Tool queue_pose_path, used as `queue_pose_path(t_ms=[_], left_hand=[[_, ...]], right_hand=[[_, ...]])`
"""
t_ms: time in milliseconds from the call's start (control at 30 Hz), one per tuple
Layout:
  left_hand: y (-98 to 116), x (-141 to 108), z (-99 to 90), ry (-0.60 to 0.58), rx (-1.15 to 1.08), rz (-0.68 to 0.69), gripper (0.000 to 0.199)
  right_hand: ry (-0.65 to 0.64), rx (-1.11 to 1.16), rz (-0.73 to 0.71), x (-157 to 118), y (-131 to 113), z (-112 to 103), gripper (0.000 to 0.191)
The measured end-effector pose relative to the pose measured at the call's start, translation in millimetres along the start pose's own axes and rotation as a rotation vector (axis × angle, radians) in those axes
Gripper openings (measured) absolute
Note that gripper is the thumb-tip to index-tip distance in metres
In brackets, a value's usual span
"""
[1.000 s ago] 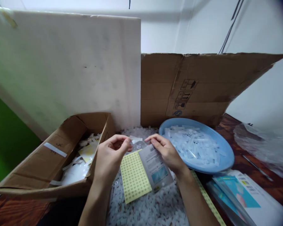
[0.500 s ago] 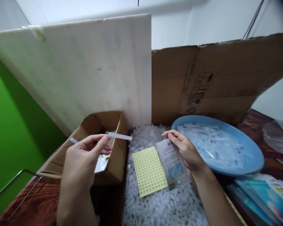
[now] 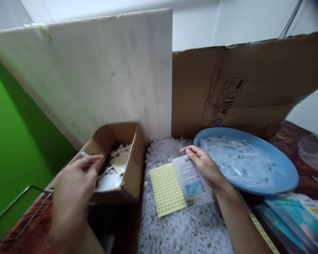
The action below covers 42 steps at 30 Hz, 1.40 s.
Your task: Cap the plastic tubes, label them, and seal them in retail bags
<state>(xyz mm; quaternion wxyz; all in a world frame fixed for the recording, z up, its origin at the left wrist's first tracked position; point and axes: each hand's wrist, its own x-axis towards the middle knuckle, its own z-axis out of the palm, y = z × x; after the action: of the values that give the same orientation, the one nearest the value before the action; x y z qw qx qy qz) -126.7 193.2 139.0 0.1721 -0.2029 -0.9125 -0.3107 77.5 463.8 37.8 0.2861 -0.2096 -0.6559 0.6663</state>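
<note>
My left hand (image 3: 75, 187) is over the left side of an open cardboard box (image 3: 134, 180), fingertips pinched together; anything between them is hidden. White scraps and yellowish paper pieces (image 3: 119, 164) lie in that box. A pale strip (image 3: 84, 154) sits at its left edge, just beyond my fingers. My right hand (image 3: 204, 165) grips a flat clear packet (image 3: 192, 180) with printed text and a blue picture, thumb on its top edge. Directly left of the packet is a yellow sheet of small round dot stickers (image 3: 167, 190), above a spread of small translucent plastic pieces (image 3: 185, 233).
A blue basin (image 3: 286, 169) of clear plastic parts stands at the right. Several blue printed packets (image 3: 296, 215) lie below it. A white board (image 3: 108, 77) and a brown cardboard panel (image 3: 249, 95) stand behind. A thin metal wire frame (image 3: 21, 225) is at the left.
My left hand has moved left and toward me, from the box's right side to its left. The white strip it held no longer shows. My right hand still holds the packet.
</note>
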Motion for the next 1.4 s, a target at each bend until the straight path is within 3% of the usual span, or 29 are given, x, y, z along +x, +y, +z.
queue_pose_path(t_ms=[67, 167, 267, 400, 567, 667, 800, 933, 1067, 1267, 1400], left_hand=[[-3.8, 1.8, 6.3, 0.074, -0.001, 0.124, 0.033], [5.2, -0.1, 10.1, 0.215, 0.009, 0.203, 0.036], [23.7, -4.9, 13.6, 0.211, -0.125, 0.201, 0.031], [51.8, -14.8, 28.1, 0.019, -0.344, 0.184, 0.027], [94.5, -49.7, 58.6, -0.401, -0.540, 0.433, 0.022], [114.4, -73.9, 84.2, -0.571, -0.563, 0.561, 0.044], [122.0, -84.8, 120.5, -0.503, -0.705, 0.512, 0.050], [115.4, -76.4, 145.3, -0.445, -0.903, 0.380, 0.041], [108.5, -71.2, 158.3, -0.510, -1.046, 0.348, 0.036], [100.8, -72.3, 175.1, -0.334, -1.026, 0.377, 0.034], [100.0, -70.3, 173.8, -0.342, -1.119, 0.321, 0.024]], right_hand=[[0.028, -0.050, -0.009, 1.9, 2.7, 0.7, 0.038], [0.103, -0.121, -0.028, 5.0, 6.2, 2.0, 0.042], [0.164, -0.149, -0.048, 7.3, 8.0, 3.0, 0.045], [0.183, -0.158, -0.077, 8.3, 7.2, 4.9, 0.044], [0.327, -0.111, -0.137, 7.1, 4.3, 17.0, 0.044], [0.419, -0.008, -0.142, 3.9, 0.7, 30.3, 0.046], [0.318, 0.194, -0.177, 0.3, -3.8, 44.7, 0.049], [0.292, 0.222, -0.239, 2.6, -2.2, 43.8, 0.035], [0.252, 0.140, -0.254, 7.3, 3.7, 31.2, 0.028], [0.335, 0.096, -0.218, 12.9, 8.7, 18.8, 0.034], [0.357, 0.061, -0.219, 13.1, 6.2, 12.8, 0.038]])
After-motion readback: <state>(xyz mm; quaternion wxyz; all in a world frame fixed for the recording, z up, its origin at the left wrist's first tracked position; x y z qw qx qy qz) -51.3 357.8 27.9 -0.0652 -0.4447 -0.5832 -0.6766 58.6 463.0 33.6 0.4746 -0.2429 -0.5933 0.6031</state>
